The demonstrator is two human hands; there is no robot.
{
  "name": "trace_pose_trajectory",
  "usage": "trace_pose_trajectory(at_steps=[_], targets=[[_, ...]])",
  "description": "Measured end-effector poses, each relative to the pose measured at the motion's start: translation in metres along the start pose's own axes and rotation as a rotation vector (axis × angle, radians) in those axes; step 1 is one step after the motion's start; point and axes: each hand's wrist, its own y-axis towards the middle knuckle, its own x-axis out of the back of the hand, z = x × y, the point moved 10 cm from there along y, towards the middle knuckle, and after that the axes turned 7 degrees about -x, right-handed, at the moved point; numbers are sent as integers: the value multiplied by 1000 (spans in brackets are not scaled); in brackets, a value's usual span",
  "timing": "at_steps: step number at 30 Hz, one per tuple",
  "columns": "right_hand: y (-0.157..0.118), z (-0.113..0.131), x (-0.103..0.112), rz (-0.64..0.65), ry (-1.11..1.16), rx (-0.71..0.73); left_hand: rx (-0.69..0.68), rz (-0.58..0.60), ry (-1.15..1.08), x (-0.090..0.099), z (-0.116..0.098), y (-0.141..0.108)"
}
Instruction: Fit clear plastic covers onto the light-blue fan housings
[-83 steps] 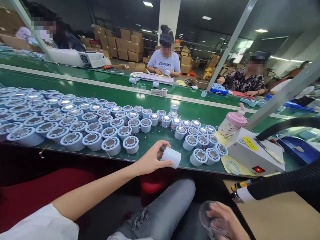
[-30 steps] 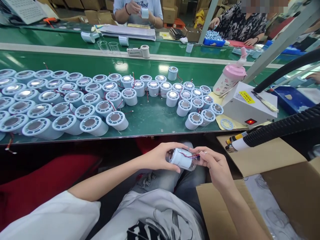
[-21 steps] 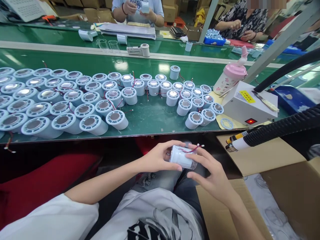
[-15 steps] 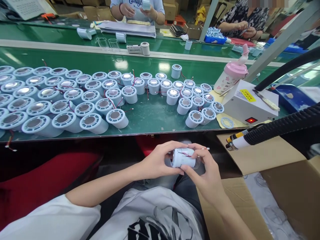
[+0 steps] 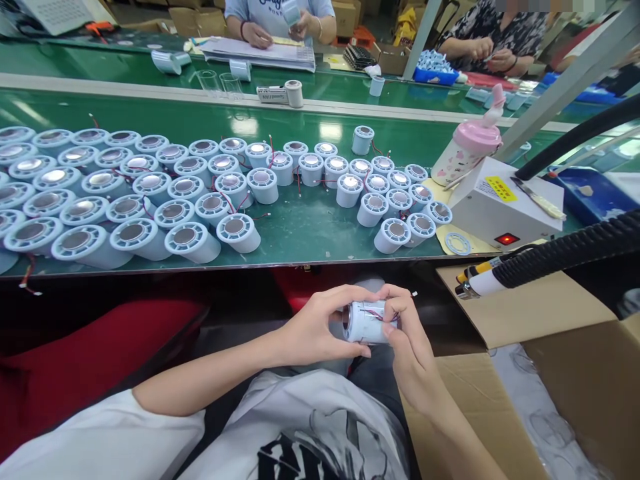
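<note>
Over my lap, just off the bench edge, both hands hold a light-blue plastic cylinder point(image 5: 364, 327) lying on its side. Its dark round end faces left, and thin red and dark wires run along its top. My left hand point(image 5: 317, 327) curves around the left end, thumb below and fingers above. My right hand point(image 5: 413, 337) grips the right end, its thumb and bent fingers by the wires. A clear sleeve seems to be around the cylinder; its edges are hard to make out. A small white connector point(image 5: 414, 294) pokes out beyond the right fingers.
Many similar cylinders point(image 5: 193, 241) stand on the green bench point(image 5: 310, 230). At right are a grey box point(image 5: 505, 207) with a red light, a pink-lidded cup point(image 5: 467, 150), a black hose point(image 5: 565, 257) and an open carton point(image 5: 575, 373) holding clear plastic pieces. Two co-workers sit opposite.
The clear sleeve that stuck out past the cylinder's right end now sits further left over it. My right thumb has moved up onto the cylinder's side; the left hand has barely moved.
</note>
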Motion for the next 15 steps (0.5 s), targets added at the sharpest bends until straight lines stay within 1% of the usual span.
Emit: trace_pose_trajectory(at_steps=[4,10,12,15], targets=[[0,-5,-4,28,60,-50,20,8,-19,0,4,-2],[1,-7,-4,13,66,-79,73,3,-94,0,8,-5],[0,-10,-5,61,149,-110,108,16,-178,-3,10,-6],[-3,-5,-5,157,231,-110,125,45,-305,-7,8,-5]])
